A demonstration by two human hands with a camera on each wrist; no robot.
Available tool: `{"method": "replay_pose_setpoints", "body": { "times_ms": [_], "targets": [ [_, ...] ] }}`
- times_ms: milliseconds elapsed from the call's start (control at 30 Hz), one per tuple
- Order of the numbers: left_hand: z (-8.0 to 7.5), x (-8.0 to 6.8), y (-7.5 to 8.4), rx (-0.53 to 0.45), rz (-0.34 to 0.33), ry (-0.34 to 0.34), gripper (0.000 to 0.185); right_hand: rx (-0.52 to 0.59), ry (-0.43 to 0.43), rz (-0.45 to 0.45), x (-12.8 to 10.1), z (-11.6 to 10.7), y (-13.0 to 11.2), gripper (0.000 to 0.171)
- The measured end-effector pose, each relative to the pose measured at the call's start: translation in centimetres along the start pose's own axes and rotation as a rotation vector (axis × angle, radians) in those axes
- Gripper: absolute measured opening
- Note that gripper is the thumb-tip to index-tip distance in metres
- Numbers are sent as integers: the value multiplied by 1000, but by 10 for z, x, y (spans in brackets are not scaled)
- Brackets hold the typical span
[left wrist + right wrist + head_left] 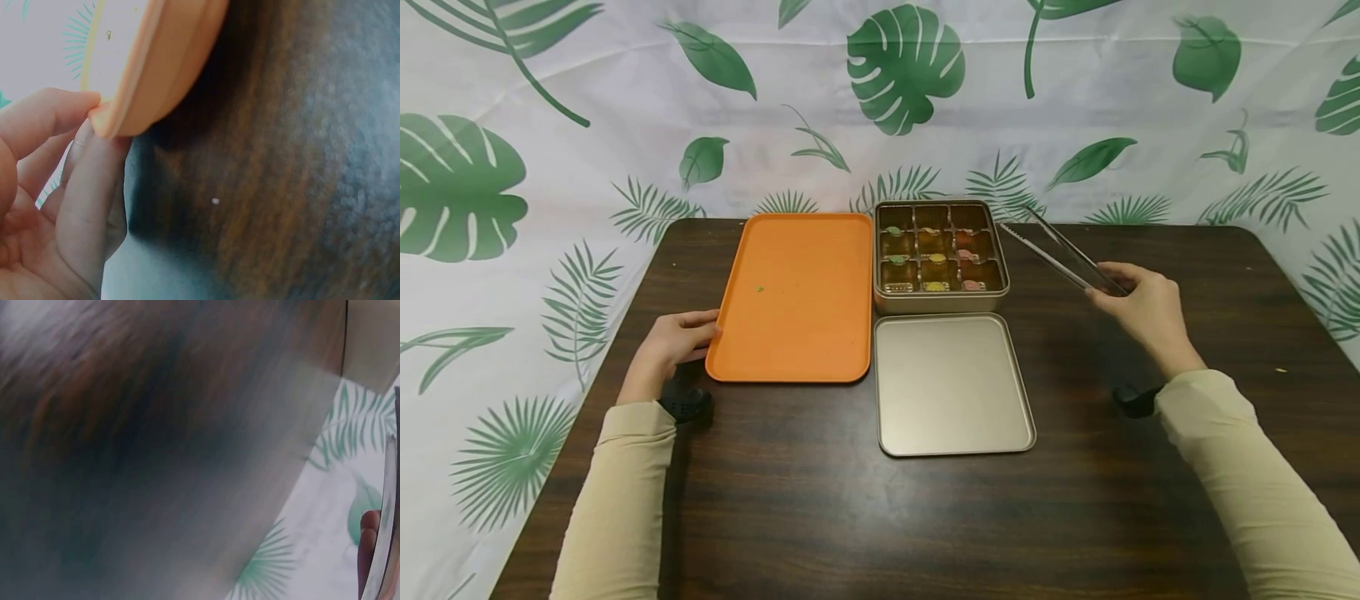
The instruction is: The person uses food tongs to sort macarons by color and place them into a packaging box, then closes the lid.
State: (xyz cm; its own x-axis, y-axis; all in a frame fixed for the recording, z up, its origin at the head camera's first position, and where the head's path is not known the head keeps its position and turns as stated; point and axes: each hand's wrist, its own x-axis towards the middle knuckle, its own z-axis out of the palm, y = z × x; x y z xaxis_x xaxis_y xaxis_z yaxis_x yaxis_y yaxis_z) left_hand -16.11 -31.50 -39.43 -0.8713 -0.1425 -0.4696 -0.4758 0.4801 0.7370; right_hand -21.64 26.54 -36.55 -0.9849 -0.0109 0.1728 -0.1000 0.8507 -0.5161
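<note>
Gold lid [953, 385] just before compartment tin [940, 298]

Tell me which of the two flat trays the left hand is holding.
The orange tray: the left hand pinches its near-left rim. The gold tray lies untouched beside it.

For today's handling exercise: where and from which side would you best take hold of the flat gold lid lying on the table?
Probably the gold lid by its near rim, coming from the person's side. It lies flat and open side up on the table, so its raised lip can be pinched. The far edge sits close against the compartment tin, the left edge near the orange tray.
</note>
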Motion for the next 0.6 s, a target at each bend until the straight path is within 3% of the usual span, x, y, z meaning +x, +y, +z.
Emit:
{"method": "replay_pose_setpoints", "body": {
  "times_ms": [300, 600],
  "targets": [
    [1, 0, 1, 2, -2, 4, 51, -37, -70, 111, -4, -11, 20, 55],
    [-1, 0, 0, 4, -4, 1, 52, -109, -136, 135, -5, -19, 43, 57]
  ]
}}
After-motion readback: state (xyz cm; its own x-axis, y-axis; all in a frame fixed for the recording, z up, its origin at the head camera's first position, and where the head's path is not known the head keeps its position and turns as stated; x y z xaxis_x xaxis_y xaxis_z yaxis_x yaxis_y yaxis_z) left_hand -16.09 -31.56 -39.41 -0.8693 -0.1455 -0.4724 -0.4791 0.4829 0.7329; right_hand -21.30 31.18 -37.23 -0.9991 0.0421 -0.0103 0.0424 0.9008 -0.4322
